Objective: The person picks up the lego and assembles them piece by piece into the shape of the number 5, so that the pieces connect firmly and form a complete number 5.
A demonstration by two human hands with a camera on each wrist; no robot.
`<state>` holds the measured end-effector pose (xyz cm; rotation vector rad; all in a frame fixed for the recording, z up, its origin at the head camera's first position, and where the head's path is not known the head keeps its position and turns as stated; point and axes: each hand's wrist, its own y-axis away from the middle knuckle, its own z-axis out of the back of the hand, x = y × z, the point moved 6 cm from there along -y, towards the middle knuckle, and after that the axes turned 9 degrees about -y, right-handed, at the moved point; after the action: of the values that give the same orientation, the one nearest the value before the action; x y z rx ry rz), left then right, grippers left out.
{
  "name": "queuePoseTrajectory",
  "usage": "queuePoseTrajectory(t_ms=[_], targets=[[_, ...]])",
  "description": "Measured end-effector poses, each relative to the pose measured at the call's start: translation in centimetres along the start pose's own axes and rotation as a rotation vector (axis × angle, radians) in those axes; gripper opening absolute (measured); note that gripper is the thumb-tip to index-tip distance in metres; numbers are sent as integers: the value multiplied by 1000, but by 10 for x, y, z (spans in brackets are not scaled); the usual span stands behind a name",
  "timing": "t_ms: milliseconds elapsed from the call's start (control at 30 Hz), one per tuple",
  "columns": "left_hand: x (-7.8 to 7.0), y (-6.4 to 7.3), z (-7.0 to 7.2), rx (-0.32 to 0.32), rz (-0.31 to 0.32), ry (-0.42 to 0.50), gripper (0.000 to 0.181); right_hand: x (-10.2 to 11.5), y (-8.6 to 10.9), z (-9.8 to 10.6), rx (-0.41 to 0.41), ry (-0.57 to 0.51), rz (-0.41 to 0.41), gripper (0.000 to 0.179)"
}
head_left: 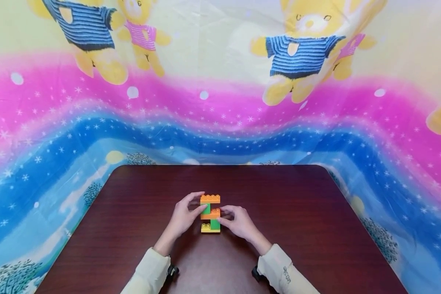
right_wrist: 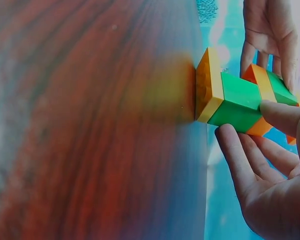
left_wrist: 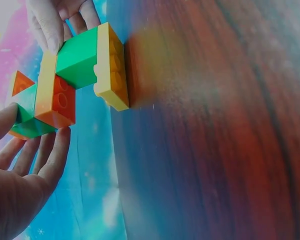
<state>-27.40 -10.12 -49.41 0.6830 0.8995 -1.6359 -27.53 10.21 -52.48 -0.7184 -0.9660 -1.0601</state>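
A stack of toy building bricks stands upright at the middle of the table. At its bottom is a yellow brick (head_left: 206, 230), with a lower green brick (right_wrist: 240, 100) on its right half. An orange brick (head_left: 207, 217) lies across the middle. Above that sit an upper green brick (head_left: 207, 211), on the left, and a top orange brick (head_left: 210, 200). My left hand (head_left: 184, 214) pinches the upper part from the left, thumb on the upper green brick. From the right, my right hand (head_left: 239, 222) grips around the lower green and middle orange bricks.
The dark brown wooden table (head_left: 132, 245) has a glossy, reflecting top. A printed cloth (head_left: 220, 110) with teddy bears hangs behind the table and along its sides. Light sleeves (head_left: 148, 265) cover both forearms, with a dark band at each wrist.
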Motion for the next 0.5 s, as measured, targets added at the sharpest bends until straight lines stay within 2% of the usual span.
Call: queuePoseTrajectory(t_ms=[267, 500], targets=[[2, -9, -5, 12, 8, 16, 45, -2, -3, 3, -39, -9, 4, 43], [6, -17, -8, 40, 50, 51, 43, -5, -5, 4, -43, -49, -6, 47]])
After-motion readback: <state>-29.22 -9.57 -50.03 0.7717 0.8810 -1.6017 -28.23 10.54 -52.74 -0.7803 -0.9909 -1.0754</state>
